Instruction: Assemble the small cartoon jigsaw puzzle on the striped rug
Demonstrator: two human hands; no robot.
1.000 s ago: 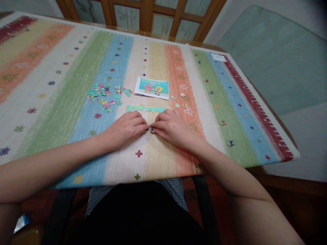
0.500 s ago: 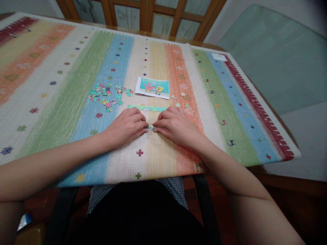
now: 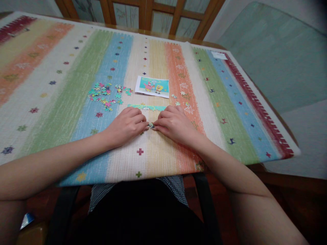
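Observation:
Small puzzle pieces sit between my fingertips, just above or on the cloth; how many and how they fit together is too small to tell. My left hand pinches them from the left, fingers closed. From the other side, my right hand grips them with thumb and fingertips. Right beyond the hands lies a joined strip of puzzle, mostly turquoise, its right end partly behind my right hand. Farther back rests a printed cartoon picture with a pink and a yellow figure.
A heap of loose puzzle pieces lies left of the picture. Several single pieces are scattered to its right. A striped tablecloth covers the table, and a white slip of paper lies near the far right corner.
Both hands stay nearly in place. The pieces between the fingertips have turned slightly and the fingertips have shifted a little; the rest of the table is unchanged.

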